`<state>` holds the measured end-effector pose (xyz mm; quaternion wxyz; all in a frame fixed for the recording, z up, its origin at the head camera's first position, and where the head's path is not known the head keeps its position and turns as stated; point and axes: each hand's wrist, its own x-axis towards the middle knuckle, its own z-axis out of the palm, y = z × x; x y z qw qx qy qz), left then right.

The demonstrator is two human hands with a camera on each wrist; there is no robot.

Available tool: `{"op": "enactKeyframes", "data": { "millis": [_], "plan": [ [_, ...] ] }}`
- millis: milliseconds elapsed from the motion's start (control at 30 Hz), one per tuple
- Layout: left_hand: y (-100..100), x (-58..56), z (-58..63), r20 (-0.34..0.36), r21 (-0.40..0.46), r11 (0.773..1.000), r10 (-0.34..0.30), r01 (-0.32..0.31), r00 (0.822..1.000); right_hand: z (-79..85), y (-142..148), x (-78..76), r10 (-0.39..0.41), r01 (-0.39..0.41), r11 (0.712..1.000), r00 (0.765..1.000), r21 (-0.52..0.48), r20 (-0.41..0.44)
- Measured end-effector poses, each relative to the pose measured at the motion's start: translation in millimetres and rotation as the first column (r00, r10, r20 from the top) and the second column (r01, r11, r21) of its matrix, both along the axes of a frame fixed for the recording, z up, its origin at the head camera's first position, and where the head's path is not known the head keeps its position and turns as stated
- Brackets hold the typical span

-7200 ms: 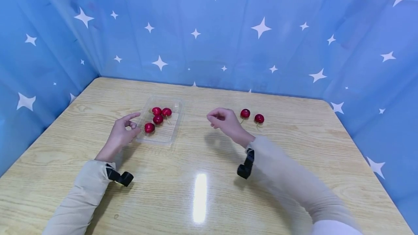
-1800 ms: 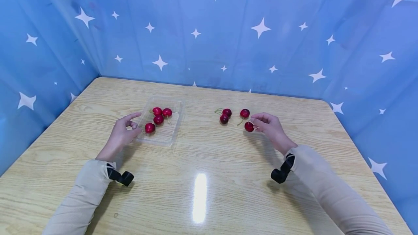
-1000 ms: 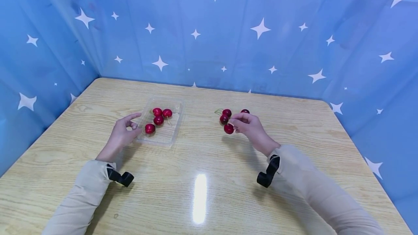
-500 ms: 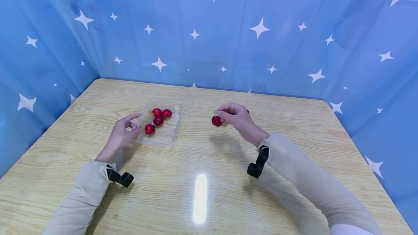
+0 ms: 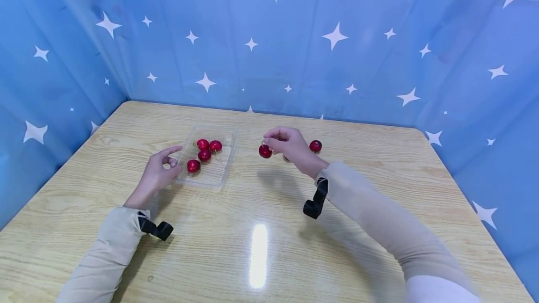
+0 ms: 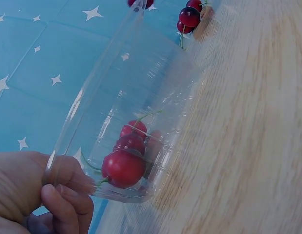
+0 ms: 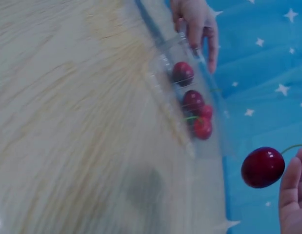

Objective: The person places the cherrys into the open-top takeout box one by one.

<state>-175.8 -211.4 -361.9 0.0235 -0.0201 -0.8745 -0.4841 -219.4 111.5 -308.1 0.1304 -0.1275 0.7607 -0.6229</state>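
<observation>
A cherry hangs by its stem from my right hand, thumb and fingertips pinching the stem above the table. The right wrist view shows this dark red cherry close up beside the fingers. My left hand holds the left rim of a clear plastic box. Through the box's wall in the left wrist view, part of that hand shows, other fingers curled outside. Several cherries with stems lie inside the box, mostly grouped near its middle.
To the right, a loose cherry lies on the wooden table. Others are mostly hidden behind my right hand; the left wrist view shows these cherries grouped. A blue curtain with white stars surrounds the table's back and sides.
My right hand has picked up the rightmost cherry and carried it left, past the loose cherries, towards the box. Earlier it set cherries down mid-table. The left hand and box have stayed put.
</observation>
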Motion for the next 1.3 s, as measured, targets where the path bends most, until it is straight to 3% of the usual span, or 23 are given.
{"op": "enactKeyframes", "data": {
  "millis": [233, 700, 1033, 1300],
  "plan": [
    [0, 0.0, 0.6, 0.006, -0.009, 1.000, 0.008, -0.008, 1.000, 9.2, -24, -7.8, -0.009, 0.008, 0.998, 1.000, -0.064, -0.008],
    [-1, -0.9, 0.0, 0.020, 0.003, 1.000, 0.019, -0.019, 1.000, 6.0, -69, -16.3, 0.061, -0.062, 0.998, 0.998, -0.030, -0.032],
    [-1, -1.8, -1.0, 0.012, 0.006, 1.000, 0.016, -0.016, 1.000, 14.0, -91, -22.5, 0.106, -0.105, 0.993, 0.994, -0.051, 0.016],
    [0, 1.1, 1.3, 0.025, 0.017, 1.000, 0.003, -0.004, 1.000, 7.6, -111, -25.4, 0.106, -0.102, 0.993, 0.991, -0.060, 0.076]
  ]
}}
